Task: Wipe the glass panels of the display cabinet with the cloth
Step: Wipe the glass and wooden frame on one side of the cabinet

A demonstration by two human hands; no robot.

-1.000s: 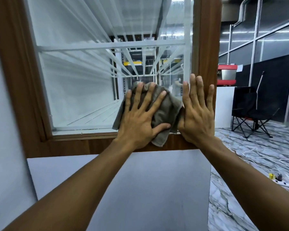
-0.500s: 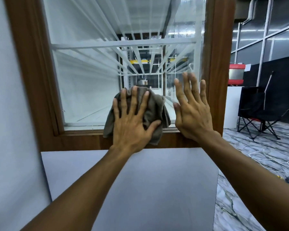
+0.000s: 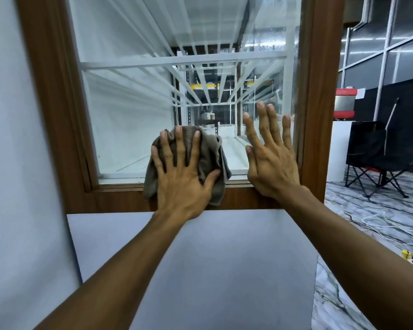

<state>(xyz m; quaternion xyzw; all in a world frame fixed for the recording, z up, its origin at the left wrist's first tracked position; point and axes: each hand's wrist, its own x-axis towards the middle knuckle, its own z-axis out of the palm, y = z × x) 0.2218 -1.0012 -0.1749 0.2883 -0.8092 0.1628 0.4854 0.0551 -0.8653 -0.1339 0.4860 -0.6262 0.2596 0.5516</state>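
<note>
With straight, spread fingers (image 3: pixel 179 144) the left hand (image 3: pixel 184 179) presses the crumpled grey-brown cloth (image 3: pixel 212 151) onto the bottom edge of the wood-framed clear glass panel (image 3: pixel 129 125), most of the pane lying above it, the right hand (image 3: pixel 273 167) flat and open-fingered just alongside

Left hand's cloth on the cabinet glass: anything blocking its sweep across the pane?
Rightward, yes: the right hand lies spread on the glass panel just beside the cloth, between it and the wooden frame. Upward and leftward of the left hand, nothing visible sits on the pane.
</note>
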